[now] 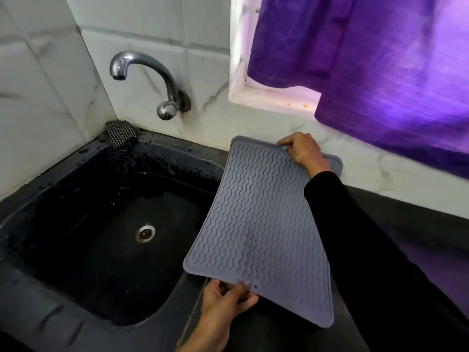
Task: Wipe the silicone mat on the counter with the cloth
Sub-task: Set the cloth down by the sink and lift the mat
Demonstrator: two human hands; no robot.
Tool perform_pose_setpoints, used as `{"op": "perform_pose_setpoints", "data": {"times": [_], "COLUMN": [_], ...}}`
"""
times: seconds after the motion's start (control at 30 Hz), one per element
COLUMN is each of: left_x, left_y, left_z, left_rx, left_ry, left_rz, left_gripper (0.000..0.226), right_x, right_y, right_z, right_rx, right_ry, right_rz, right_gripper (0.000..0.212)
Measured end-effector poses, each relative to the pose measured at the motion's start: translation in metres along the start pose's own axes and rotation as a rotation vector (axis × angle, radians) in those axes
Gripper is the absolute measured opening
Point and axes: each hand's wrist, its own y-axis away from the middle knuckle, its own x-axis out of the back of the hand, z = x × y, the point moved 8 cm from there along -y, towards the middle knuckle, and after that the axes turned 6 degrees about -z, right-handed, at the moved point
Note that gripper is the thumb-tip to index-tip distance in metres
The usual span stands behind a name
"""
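Observation:
A grey silicone mat (258, 224) with a wavy ribbed surface is held up off the dark counter (406, 224), partly over the right edge of the sink. My left hand (225, 306) pinches its near edge, thumb on top. At the far edge my right hand (302, 151) grips the mat close to the wall. A black-and-white checked cloth (120, 134) lies folded at the sink's back left corner, away from both hands.
A black sink (76, 199) with a metal drain (145, 232) fills the left side, its rim wet. A chrome tap (152, 77) juts from the tiled wall above it. A purple curtain (380, 59) hangs over the window recess at the right.

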Motion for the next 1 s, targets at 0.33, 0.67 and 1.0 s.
{"op": "perform_pose_setpoints", "data": {"times": [0.33,0.67,1.0], "left_x": [0.008,0.013,-0.007], "left_y": [-0.009,0.016,0.018], "left_z": [-0.014,-0.006,0.031], "left_rx": [0.081,0.159,-0.523], "left_ry": [0.003,-0.067,-1.311], "left_rz": [0.098,-0.023,-0.027], "left_gripper": [0.018,0.03,0.044], "right_x": [-0.037,-0.059,-0.112], "right_y": [-0.014,0.094,0.259], "right_z": [0.032,0.049,0.059], "right_rx": [-0.028,-0.122,-0.218], "right_ry": [-0.063,-0.048,0.08], "right_rz": [0.038,-0.042,-0.12], "right_gripper": [0.044,0.034,0.043]}}
